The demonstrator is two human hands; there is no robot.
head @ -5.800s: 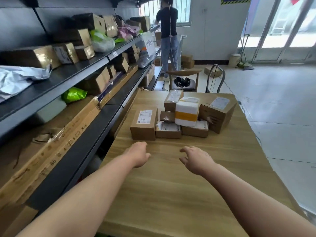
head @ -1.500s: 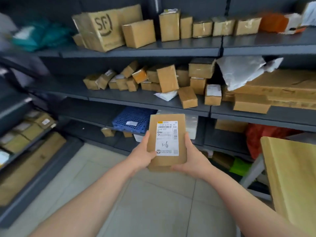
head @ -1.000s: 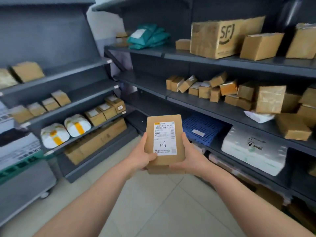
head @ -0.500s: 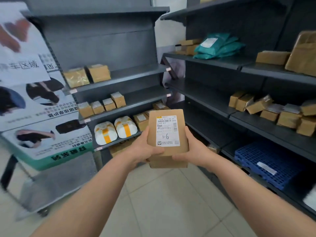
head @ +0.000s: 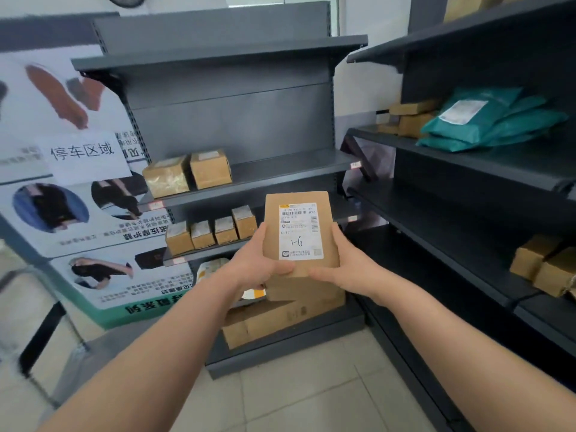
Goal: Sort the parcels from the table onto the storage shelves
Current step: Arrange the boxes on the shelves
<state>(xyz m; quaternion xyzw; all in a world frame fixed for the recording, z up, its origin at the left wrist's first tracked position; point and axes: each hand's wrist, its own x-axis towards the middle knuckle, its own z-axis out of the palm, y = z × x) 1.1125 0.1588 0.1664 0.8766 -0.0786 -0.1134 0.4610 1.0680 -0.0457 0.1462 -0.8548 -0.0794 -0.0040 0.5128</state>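
Flat rectangular kraft-cardboard parcel (head: 299,236), matte, white printed label (head: 300,227); centre frame, gripped at sides by left hand (head: 260,260) and right hand (head: 346,263), before grey metal shelves (head: 280,165).

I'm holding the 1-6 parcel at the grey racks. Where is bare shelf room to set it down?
For the parcel: the centre rack's second shelf, bare from the two boxes rightward to its end; the right rack's shelf left of the brown boxes. Crowded: the four-box row, the long carton below.

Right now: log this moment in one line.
carry | parcel marked 1-6: unshelved | left hand: holds it | right hand: holds it | ahead: grey shelving
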